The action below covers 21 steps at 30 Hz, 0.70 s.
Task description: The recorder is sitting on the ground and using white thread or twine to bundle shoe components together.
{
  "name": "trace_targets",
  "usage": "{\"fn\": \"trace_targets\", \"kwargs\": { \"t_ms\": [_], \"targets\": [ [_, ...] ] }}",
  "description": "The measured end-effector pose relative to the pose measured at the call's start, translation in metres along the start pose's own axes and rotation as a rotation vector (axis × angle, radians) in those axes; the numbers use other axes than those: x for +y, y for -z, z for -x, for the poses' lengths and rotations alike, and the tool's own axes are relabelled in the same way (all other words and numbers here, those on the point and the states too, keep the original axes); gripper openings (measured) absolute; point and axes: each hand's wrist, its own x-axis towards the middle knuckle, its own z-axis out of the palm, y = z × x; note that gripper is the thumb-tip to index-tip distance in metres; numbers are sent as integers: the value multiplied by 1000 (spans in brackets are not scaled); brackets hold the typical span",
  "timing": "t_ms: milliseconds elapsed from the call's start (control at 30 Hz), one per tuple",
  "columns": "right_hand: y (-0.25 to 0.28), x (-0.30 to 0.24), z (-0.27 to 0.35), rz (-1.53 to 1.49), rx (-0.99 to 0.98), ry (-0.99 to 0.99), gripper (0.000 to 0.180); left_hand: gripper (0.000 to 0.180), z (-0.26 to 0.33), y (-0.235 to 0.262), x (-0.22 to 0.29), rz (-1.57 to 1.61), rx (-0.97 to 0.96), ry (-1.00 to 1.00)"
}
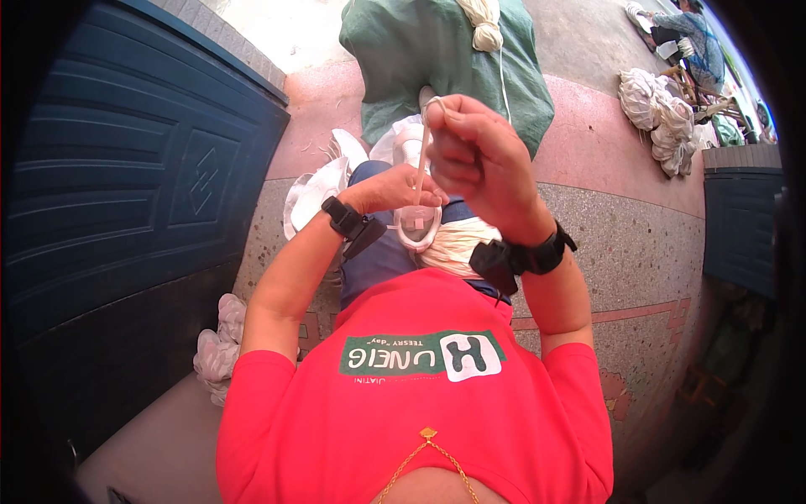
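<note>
Raised in front of me, my right hand is closed, with a pale lace pinched between thumb and forefinger. The lace loops over its fingertips and runs down taut to a white shoe on my lap. Lower and to the left, my left hand is closed at the shoe, with its fingertips beside the lace; its grip is partly hidden. A bundle of cream laces lies across my right thigh, next to the shoe.
Several white shoes lie left of my legs. A large green sack stands ahead, with a cream lace bundle on it. A blue door is at left. Far right, a person sits near bundled white shoes.
</note>
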Motion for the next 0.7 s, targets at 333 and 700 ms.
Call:
{"fn": "trace_targets", "kwargs": {
  "t_ms": [333, 700],
  "targets": [
    [223, -41, 52, -16, 339, 295, 25, 18, 69, 138, -70, 1007, 928, 79],
    [220, 133, 55, 1521, 189, 88, 11, 23, 62, 73, -68, -188, 721, 259]
  ]
}}
